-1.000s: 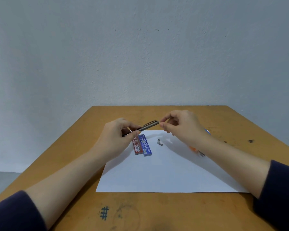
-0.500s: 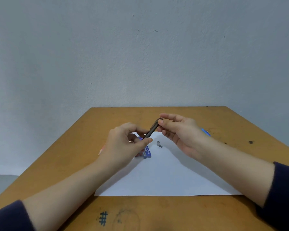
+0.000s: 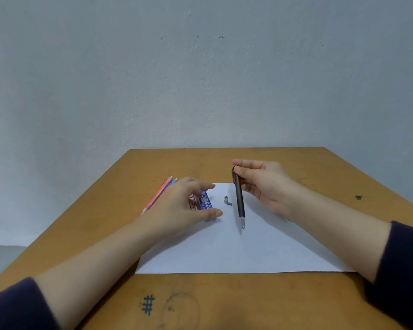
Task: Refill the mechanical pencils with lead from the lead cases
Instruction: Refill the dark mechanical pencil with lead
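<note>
1. Here, your right hand [image 3: 265, 184] pinches the dark mechanical pencil [image 3: 239, 201] near its top end between thumb and fingers. The pencil hangs almost upright, tip down, over the white paper [image 3: 248, 253].
2. Your left hand [image 3: 179, 206] is spread with relaxed fingers over the two lead cases; I cannot tell whether it touches them.
3. The blue lead case [image 3: 206, 203] shows between your left thumb and fingers. The red lead case [image 3: 193, 203] lies against its left side.
4. A small grey part [image 3: 227, 201] lies on the paper between the cases and the hanging pencil.
5. A pink pencil [image 3: 156, 198] and a blue pencil [image 3: 174, 181] lie together on the wooden surface [image 3: 224, 301], partly hidden behind your left hand.
</note>
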